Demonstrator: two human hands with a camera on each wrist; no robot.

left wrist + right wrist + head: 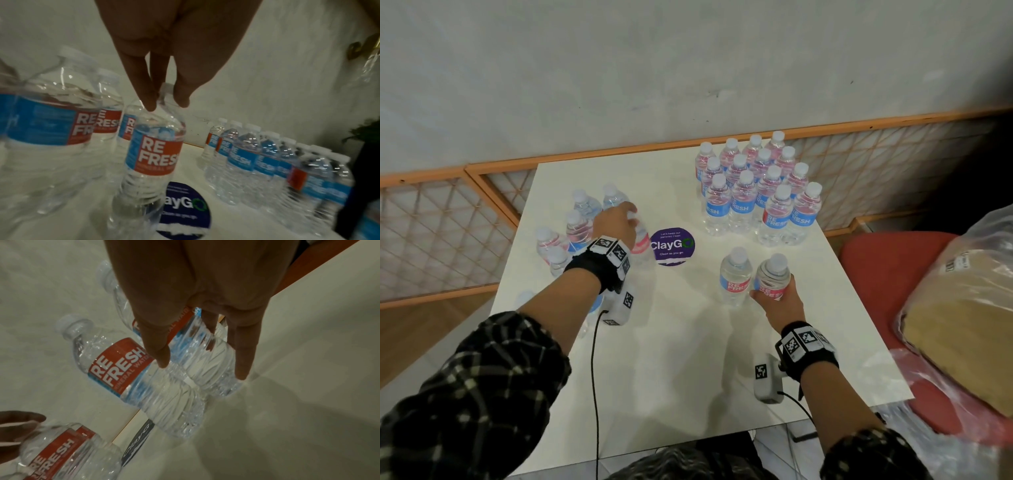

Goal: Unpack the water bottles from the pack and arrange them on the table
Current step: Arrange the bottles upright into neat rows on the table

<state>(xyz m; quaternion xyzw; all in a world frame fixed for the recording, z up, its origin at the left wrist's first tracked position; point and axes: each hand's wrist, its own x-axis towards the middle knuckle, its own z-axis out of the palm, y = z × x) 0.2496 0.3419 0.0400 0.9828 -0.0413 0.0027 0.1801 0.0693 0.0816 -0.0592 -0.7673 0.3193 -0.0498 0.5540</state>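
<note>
The white bench (688,359) carries everything. At its far right corner stands the largest group, the arranged block of bottles (756,185), upright in tight rows. On the left side stands a looser cluster of bottles (571,226), some seemingly still in clear wrap, which is hard to make out. Between them lies a round purple sticker (672,246).

The right hand (779,301) grips a bottle (772,275) around its labelled middle, fingers (157,344) curled round it, its base at or just above the bench; which, I cannot tell. A second loose bottle (735,275) stands just beside it. The left hand (616,222) reaches into the left cluster, and its fingers (148,95) pinch the neck of a bottle (152,155) beside the sticker.

The step in hand looks like moving bottles from the cluster to the arranged block, with much of the work already done. The next move likely calls for lifting the pinched bottle straight up, clear of its neighbours, and setting both held bottles against the block's near row without knocking it.
</note>
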